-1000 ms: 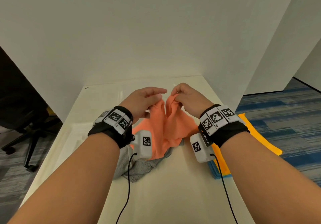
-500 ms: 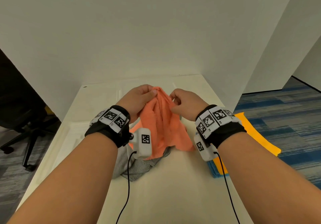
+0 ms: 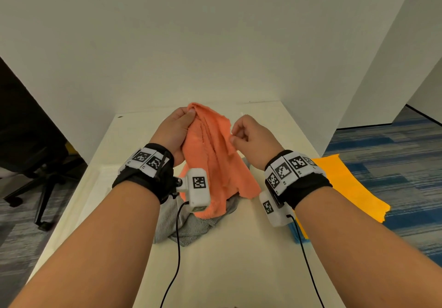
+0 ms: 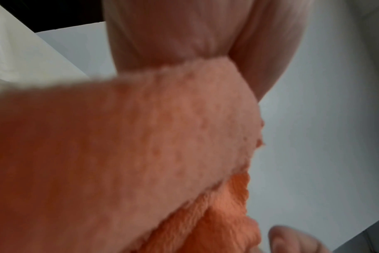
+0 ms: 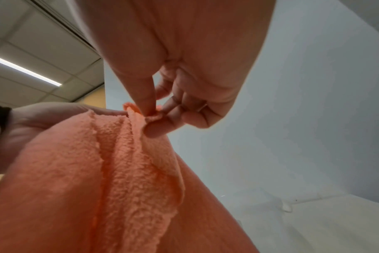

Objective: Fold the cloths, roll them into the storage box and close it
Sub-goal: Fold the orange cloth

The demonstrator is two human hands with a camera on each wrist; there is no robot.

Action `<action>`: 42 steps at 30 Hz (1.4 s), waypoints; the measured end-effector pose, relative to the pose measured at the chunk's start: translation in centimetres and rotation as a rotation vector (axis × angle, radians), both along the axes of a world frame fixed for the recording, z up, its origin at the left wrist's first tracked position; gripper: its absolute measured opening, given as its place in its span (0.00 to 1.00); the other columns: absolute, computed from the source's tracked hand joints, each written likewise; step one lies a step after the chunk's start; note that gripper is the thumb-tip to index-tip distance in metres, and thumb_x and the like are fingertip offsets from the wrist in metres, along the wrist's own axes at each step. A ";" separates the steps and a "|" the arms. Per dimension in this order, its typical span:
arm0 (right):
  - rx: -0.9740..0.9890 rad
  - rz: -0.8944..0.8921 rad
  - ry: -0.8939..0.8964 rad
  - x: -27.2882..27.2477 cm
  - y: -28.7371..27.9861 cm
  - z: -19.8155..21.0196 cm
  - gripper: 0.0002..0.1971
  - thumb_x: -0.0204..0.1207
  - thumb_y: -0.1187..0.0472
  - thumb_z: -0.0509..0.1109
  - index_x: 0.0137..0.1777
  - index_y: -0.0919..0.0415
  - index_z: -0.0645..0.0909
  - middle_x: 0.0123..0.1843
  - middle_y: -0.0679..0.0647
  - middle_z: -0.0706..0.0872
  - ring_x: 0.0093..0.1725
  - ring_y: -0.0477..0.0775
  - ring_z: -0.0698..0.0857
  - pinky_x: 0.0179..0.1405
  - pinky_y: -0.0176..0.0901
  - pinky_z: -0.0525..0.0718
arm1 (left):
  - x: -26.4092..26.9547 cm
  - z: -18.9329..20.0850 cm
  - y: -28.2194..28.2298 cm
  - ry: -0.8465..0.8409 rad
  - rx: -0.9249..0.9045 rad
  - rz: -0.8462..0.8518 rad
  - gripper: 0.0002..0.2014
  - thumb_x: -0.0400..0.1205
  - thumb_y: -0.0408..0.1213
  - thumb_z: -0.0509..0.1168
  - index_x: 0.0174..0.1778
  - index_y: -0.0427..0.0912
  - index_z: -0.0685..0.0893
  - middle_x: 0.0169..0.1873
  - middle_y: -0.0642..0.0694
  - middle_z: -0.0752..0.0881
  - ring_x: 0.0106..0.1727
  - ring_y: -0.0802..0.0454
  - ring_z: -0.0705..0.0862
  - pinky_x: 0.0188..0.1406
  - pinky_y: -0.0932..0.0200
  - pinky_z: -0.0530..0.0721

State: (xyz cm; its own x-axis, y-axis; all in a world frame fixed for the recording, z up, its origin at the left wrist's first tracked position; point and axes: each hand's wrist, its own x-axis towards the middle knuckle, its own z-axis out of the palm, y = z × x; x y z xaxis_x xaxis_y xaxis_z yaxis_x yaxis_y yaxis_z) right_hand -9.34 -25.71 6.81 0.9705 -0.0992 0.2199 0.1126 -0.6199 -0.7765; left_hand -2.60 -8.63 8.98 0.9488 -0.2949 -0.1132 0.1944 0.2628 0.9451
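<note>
Above the counter, the orange cloth hangs bunched: left hand clamped on its top, right hand pinching one edge. Risk: that shallow pinch may slip, dropping cloth onto the grey cloth below

The orange terry cloth is fuzzy and matt, with a looped nap and slightly frayed edges. Under it, at 6 o'clock, a grey knitted-looking cloth is matt and finer in weave. At 3 o'clock, the flat yellow cloth looks smooth and dull. The cream table top is smooth with a faint sheen.
</note>
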 end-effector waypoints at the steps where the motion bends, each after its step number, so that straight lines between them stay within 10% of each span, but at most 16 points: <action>1: 0.012 0.018 -0.032 -0.1 0.2 0.2 0.10 0.79 0.64 0.66 0.44 0.47 0.72 0.39 0.45 0.79 0.39 0.47 0.79 0.44 0.40 0.79 | 0.0 -0.1 0.0 0.009 -0.001 0.005 0.09 0.88 0.37 0.57 0.43 0.44 0.78 0.35 0.46 0.86 0.35 0.53 0.84 0.41 0.55 0.86; 6: -0.074 0.165 -0.005 -0.6 1.6 1.4 0.16 0.77 0.71 0.61 0.40 0.48 0.83 0.39 0.43 0.81 0.43 0.51 0.83 0.50 0.46 0.82 | 0.2 -0.2 0.0 0.038 -0.016 0.001 0.08 0.88 0.38 0.57 0.45 0.42 0.79 0.39 0.42 0.86 0.40 0.49 0.85 0.48 0.49 0.85; 10: -0.161 0.212 0.050 -0.7 2.5 1.9 0.15 0.81 0.66 0.63 0.63 0.56 0.85 0.42 0.38 0.75 0.49 0.45 0.78 0.48 0.26 0.74 | -0.1 0.0 -0.2 0.030 -0.021 -0.033 0.09 0.88 0.38 0.56 0.46 0.42 0.79 0.38 0.43 0.87 0.38 0.50 0.87 0.41 0.54 0.87; 13: -0.175 0.218 0.079 -1.0 3.0 2.0 0.16 0.79 0.56 0.70 0.66 0.56 0.82 0.45 0.42 0.76 0.48 0.44 0.77 0.49 0.32 0.75 | -0.3 0.2 -0.3 0.022 0.000 -0.061 0.09 0.88 0.39 0.56 0.46 0.43 0.79 0.36 0.45 0.87 0.36 0.51 0.87 0.36 0.56 0.87; 21: -0.222 0.235 0.187 -0.7 3.2 0.9 0.17 0.72 0.51 0.77 0.49 0.65 0.84 0.47 0.55 0.86 0.48 0.55 0.84 0.54 0.53 0.83 | -0.7 0.5 -0.7 0.009 0.018 -0.082 0.10 0.88 0.37 0.56 0.44 0.43 0.79 0.34 0.46 0.84 0.33 0.53 0.82 0.41 0.55 0.82; 27: -0.281 0.226 0.185 -0.5 2.5 1.0 0.18 0.72 0.47 0.75 0.31 0.56 0.74 0.31 0.48 0.75 0.33 0.47 0.74 0.34 0.42 0.71 | -0.1 0.7 0.0 0.013 -0.025 -0.014 0.08 0.88 0.37 0.57 0.45 0.42 0.79 0.36 0.45 0.84 0.39 0.51 0.83 0.44 0.53 0.84; 31: -0.292 0.127 0.137 -0.5 0.5 1.7 0.18 0.75 0.46 0.72 0.35 0.61 0.80 0.32 0.48 0.77 0.32 0.45 0.73 0.32 0.38 0.69 | 0.9 0.4 1.1 0.028 -0.020 0.197 0.06 0.87 0.38 0.59 0.48 0.42 0.79 0.36 0.45 0.87 0.35 0.51 0.87 0.30 0.58 0.86; 42: -0.300 0.279 0.319 -0.5 1.8 -0.5 0.09 0.74 0.52 0.74 0.39 0.53 0.77 0.35 0.45 0.77 0.33 0.44 0.73 0.35 0.38 0.72 | 1.4 0.1 1.2 0.008 -0.065 0.128 0.10 0.88 0.35 0.55 0.47 0.40 0.81 0.41 0.43 0.87 0.44 0.49 0.86 0.53 0.51 0.86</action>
